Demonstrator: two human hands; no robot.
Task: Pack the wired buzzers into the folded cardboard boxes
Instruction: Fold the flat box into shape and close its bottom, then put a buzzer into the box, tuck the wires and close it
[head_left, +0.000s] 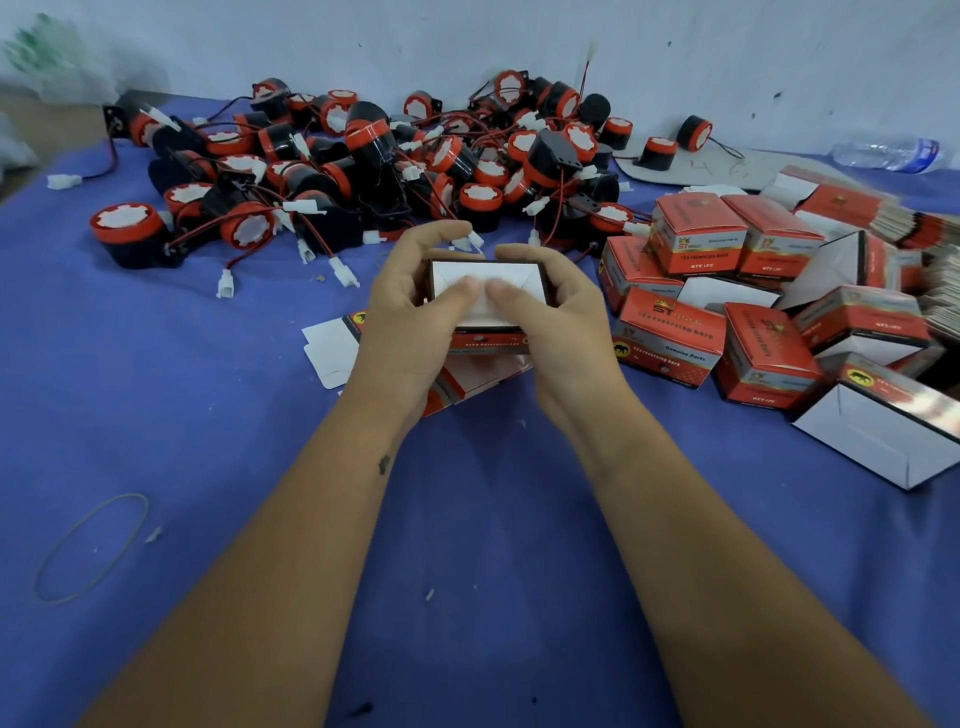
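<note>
Bare forearms, no sleeves; a small dark mark (384, 464) near the left wrist.

Both hands grip one red cardboard box (485, 306) above the blue tabletop (208, 415): left hand (410, 312) and right hand (561, 322) wrap its sides, thumbs pressing the white flaps. A heap of wired buzzers (363, 171) lies beyond; folded boxes (753, 312) pile at the right.

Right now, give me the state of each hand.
Left hand: curled around the red cardboard box, thumb pressing its white flap.
Right hand: gripping the same box, thumb on the flap.
</note>
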